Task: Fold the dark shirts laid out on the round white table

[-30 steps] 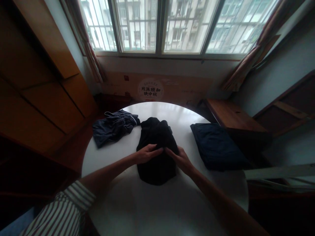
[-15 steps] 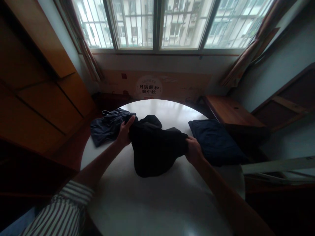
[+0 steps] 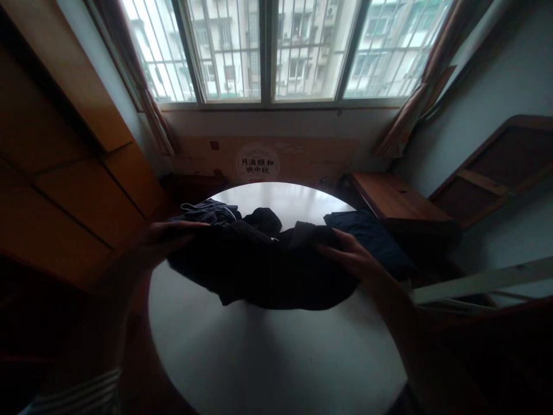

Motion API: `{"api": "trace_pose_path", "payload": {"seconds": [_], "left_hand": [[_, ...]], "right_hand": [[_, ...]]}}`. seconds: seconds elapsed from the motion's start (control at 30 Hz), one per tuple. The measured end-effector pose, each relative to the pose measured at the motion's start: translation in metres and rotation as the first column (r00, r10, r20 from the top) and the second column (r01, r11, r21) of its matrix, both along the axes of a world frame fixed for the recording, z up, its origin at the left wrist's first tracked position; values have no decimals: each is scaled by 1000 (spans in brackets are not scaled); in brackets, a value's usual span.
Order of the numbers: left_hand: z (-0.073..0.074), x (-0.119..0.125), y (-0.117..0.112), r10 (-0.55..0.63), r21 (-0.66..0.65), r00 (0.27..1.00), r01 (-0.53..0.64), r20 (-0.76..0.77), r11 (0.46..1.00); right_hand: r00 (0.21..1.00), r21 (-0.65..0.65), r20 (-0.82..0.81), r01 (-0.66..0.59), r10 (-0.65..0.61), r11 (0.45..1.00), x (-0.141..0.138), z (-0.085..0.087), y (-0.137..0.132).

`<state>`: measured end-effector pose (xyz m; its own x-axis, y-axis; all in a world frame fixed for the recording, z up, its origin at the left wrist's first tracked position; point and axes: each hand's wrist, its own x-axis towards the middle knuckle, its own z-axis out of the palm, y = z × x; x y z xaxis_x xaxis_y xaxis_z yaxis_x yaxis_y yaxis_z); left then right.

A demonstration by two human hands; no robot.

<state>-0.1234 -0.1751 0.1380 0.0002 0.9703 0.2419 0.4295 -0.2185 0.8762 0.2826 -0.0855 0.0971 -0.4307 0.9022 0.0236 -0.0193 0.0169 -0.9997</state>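
Note:
Both my hands hold a black garment (image 3: 259, 274) spread wide and lifted a little above the round white table (image 3: 268, 363). My left hand (image 3: 173, 237) grips its left end, with the fingers lying along the top edge. My right hand (image 3: 345, 256) holds its right end, with the fingers spread over the cloth. Behind the black cloth, a dark grey garment with white piping (image 3: 207, 212) lies partly hidden. A folded navy garment (image 3: 367, 230) lies on the table's far right, partly covered too.
A wooden wardrobe (image 3: 73, 173) stands to the left of the table. A wooden shelf (image 3: 397, 199) stands to the right. A printed cardboard panel (image 3: 257, 162) stands beneath the barred window (image 3: 268, 52). The table's near half shows bare white.
My hands have moved apart and raised the black garment from the table, stretching it wider. It now covers more of the two other garments.

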Motion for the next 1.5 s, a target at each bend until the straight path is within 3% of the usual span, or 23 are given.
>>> {"api": "trace_pose_path", "payload": {"seconds": [0.07,0.13,0.23,0.3,0.37,0.43,0.5,0.57,0.63,0.7,0.8,0.87,0.9,0.97,1.03,1.1,1.17,1.23,1.27,1.37,1.43,1.5], "left_hand": [[25,-14,-11,-30,-33,999,29,-30,999],[47,-19,1,-32,-8,994,31,-107,999],[61,-6,57,65,152,963,-26,-260,988],[55,9,99,224,258,907,-135,-357,957],[37,25,127,369,367,821,-213,-435,905],[11,39,133,394,425,770,-177,-502,888],[-20,50,121,263,379,762,-25,-592,925],[-53,61,99,7,228,724,208,-690,951],[-82,70,76,-233,62,615,419,-753,906],[-107,78,60,-293,5,530,489,-796,872],[-126,83,55,-192,38,464,442,-865,896],[-126,84,59,-176,41,439,443,-881,896],[-122,83,61,-193,44,453,461,-870,887],[-108,82,63,-246,78,558,493,-792,866],[-91,82,60,-296,138,695,496,-655,858],[-77,82,54,-348,157,773,493,-530,856],[-71,81,50,-438,91,767,535,-468,840],[-71,77,50,-477,21,756,542,-448,840],[-72,74,52,-443,18,781,501,-441,865],[-74,58,66,-194,86,897,247,-397,965],[-74,46,80,-182,-22,907,188,-381,982],[-75,37,96,-258,-182,881,200,-397,963]], "right_hand": [[999,107,37,28,-32,994,12,20,-3],[994,199,44,87,-98,976,18,36,12],[984,276,39,157,-174,948,12,50,63],[958,285,150,196,-246,938,4,50,100],[860,368,332,260,-388,893,-2,42,122],[738,493,443,274,-509,826,-5,25,122],[707,575,514,137,-486,807,-7,1,100],[708,580,636,-174,-308,796,-9,-28,65],[649,523,749,-458,-132,718,-14,-54,28],[576,484,812,-575,-94,660,-22,-74,1],[486,490,851,-595,-200,637,-40,-89,-14],[454,507,852,-596,-260,622,-52,-89,-11],[454,517,849,-604,-271,606,-56,-86,-8],[505,551,826,-626,-250,552,-59,-77,-5],[621,627,756,-596,-207,502,-53,-65,-8],[740,702,653,-512,-161,496,-37,-54,-16],[806,720,584,-463,-92,517,-14,-47,-25],[826,693,564,-472,-3,544,13,-45,-33],[830,678,556,-473,27,562,27,-44,-35],[837,617,546,-432,38,657,63,-43,-39],[786,484,611,-464,93,742,75,-38,-43],[661,242,704,-569,261,786,76,-31,-47]]}}
